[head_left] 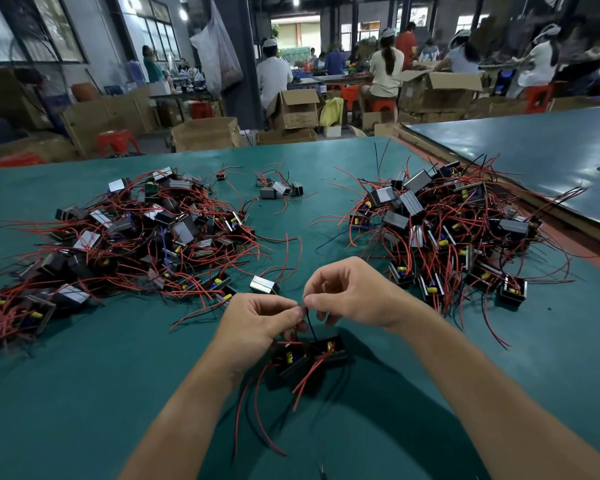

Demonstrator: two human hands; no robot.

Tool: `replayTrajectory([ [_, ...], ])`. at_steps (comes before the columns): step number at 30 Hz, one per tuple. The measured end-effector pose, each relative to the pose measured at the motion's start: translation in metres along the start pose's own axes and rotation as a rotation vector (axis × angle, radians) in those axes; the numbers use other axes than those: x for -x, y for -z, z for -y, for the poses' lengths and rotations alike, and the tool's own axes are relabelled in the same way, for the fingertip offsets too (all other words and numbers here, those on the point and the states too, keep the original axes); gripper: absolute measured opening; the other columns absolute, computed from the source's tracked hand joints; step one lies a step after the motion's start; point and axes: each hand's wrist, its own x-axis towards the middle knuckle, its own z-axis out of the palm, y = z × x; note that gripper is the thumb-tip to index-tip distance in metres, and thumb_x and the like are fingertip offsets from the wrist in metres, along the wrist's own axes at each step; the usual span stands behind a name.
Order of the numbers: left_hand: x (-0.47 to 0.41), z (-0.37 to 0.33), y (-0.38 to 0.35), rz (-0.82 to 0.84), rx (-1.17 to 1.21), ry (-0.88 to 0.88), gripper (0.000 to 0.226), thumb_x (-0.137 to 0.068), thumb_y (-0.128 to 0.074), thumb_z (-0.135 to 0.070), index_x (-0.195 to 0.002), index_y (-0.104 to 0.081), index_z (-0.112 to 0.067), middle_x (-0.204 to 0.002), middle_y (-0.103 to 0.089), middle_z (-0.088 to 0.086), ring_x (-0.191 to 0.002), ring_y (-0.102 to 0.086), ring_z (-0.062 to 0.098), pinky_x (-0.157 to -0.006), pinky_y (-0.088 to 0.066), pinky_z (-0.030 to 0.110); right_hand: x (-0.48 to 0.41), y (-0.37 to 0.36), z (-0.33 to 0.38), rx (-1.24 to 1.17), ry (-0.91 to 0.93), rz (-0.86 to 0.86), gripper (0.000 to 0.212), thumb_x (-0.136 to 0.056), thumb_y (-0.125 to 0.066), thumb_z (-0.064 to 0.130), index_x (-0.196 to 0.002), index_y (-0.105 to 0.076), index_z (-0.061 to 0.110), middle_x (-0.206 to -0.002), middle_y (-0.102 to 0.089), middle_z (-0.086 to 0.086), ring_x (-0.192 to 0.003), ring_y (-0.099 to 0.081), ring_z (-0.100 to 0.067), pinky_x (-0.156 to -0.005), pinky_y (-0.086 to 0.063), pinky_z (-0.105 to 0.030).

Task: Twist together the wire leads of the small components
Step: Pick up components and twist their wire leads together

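Note:
Two small black box components with yellow parts inside hang just above the green table, side by side below my hands. Red and black wire leads trail down from them. My left hand and my right hand meet fingertip to fingertip above the components. Both pinch the upper ends of thin black leads that rise from the boxes. The pinched lead tips are hidden between my fingers.
A big pile of the same components with red leads lies at the left, another pile at the right, a few loose ones at the back. One single component sits near my left hand. People work among cardboard boxes beyond the table.

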Motion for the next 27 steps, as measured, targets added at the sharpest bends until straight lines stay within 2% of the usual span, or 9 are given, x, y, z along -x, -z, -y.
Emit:
replayTrajectory([
  [3, 0.0009, -0.0007, -0.001, -0.001, 0.019, 0.004, 0.012, -0.083, -0.072, -0.003, -0.077, -0.079, -0.01, -0.069, -0.073, 0.011, -0.059, -0.06, 0.014, -0.057, -0.05, 0.019, -0.0007, -0.0003, -0.0008, 0.092, 0.065, -0.03, 0.011, -0.084, -0.073, 0.004, -0.077, -0.073, 0.013, -0.062, -0.065, -0.001, -0.061, -0.056, -0.019, -0.062, -0.054, -0.04],
  [6, 0.0017, -0.002, -0.0006, 0.005, -0.001, -0.002, 0.011, -0.083, -0.072, -0.003, -0.081, -0.079, -0.011, -0.071, -0.074, 0.011, -0.063, -0.061, 0.015, -0.059, -0.051, 0.017, -0.0018, -0.0002, -0.0014, 0.107, 0.102, -0.027, 0.009, -0.082, -0.075, 0.006, -0.078, -0.076, 0.014, -0.073, -0.07, -0.021, -0.063, -0.054, -0.021, -0.061, -0.046, -0.038],
  [9, 0.0032, -0.0046, -0.0005, 0.013, -0.01, -0.01, 0.011, -0.083, -0.072, -0.001, -0.083, -0.079, -0.009, -0.068, -0.073, 0.009, -0.06, -0.061, 0.01, -0.055, -0.047, 0.014, -0.0027, 0.0005, -0.0017, 0.115, 0.117, -0.01, 0.008, -0.082, -0.075, 0.006, -0.08, -0.078, 0.014, -0.077, -0.069, -0.028, -0.063, -0.053, -0.022, -0.061, -0.045, -0.037],
  [11, 0.0048, -0.0067, -0.001, 0.02, -0.006, -0.006, 0.011, -0.082, -0.072, 0.002, -0.082, -0.078, -0.007, -0.064, -0.072, 0.006, -0.053, -0.059, 0.005, -0.049, -0.043, 0.012, -0.0024, 0.0008, -0.0017, 0.113, 0.121, -0.013, 0.009, -0.082, -0.075, 0.006, -0.08, -0.078, 0.014, -0.076, -0.07, -0.026, -0.063, -0.053, -0.021, -0.061, -0.044, -0.036],
  [15, 0.0054, -0.0069, -0.0031, 0.02, 0.007, -0.001, 0.015, -0.079, -0.073, 0.005, -0.076, -0.079, -0.009, -0.063, -0.07, 0.01, -0.049, -0.051, 0.01, -0.046, -0.039, 0.015, -0.0022, 0.0008, -0.0014, 0.109, 0.109, -0.013, 0.005, -0.082, -0.075, 0.006, -0.078, -0.076, 0.009, -0.072, -0.071, -0.02, -0.059, -0.054, -0.019, -0.059, -0.047, -0.035],
  [18, 0.0034, -0.0062, -0.0037, -0.004, -0.006, -0.005, 0.015, -0.077, -0.074, 0.004, -0.073, -0.079, -0.01, -0.064, -0.071, 0.013, -0.052, -0.052, 0.014, -0.047, -0.039, 0.017, -0.0024, 0.0019, -0.0018, 0.079, 0.061, 0.008, 0.01, -0.083, -0.074, 0.006, -0.073, -0.073, 0.006, -0.069, -0.069, -0.021, -0.058, -0.056, -0.016, -0.058, -0.051, -0.031],
  [20, 0.0028, -0.0063, -0.0043, 0.009, -0.013, 0.007, 0.012, -0.078, -0.075, 0.0, -0.074, -0.079, -0.01, -0.066, -0.071, 0.014, -0.055, -0.052, 0.016, -0.047, -0.039, 0.018, -0.0024, 0.0009, -0.0022, 0.065, 0.048, 0.011, 0.012, -0.083, -0.072, 0.003, -0.071, -0.072, 0.007, -0.066, -0.069, -0.013, -0.057, -0.057, -0.015, -0.057, -0.052, -0.028],
  [24, 0.0011, -0.0039, -0.0067, 0.016, -0.014, 0.049, 0.01, -0.08, -0.075, -0.008, -0.074, -0.079, -0.014, -0.063, -0.069, 0.008, -0.051, -0.046, 0.011, -0.047, -0.037, 0.018, -0.003, -0.0019, -0.003, 0.093, 0.062, -0.044, 0.011, -0.082, -0.071, 0.001, -0.071, -0.071, 0.002, -0.065, -0.068, -0.015, -0.056, -0.055, -0.018, -0.059, -0.048, -0.035],
  [27, 0.0007, -0.0038, -0.0044, 0.072, 0.045, 0.103, 0.012, -0.08, -0.072, -0.003, -0.074, -0.078, -0.01, -0.063, -0.066, 0.007, -0.052, -0.049, 0.01, -0.05, -0.041, 0.016, -0.0011, 0.0021, -0.0003, 0.101, 0.093, 0.021, 0.01, -0.084, -0.069, 0.0, -0.075, -0.072, 0.004, -0.068, -0.071, -0.01, -0.06, -0.058, -0.016, -0.06, -0.05, -0.03],
])
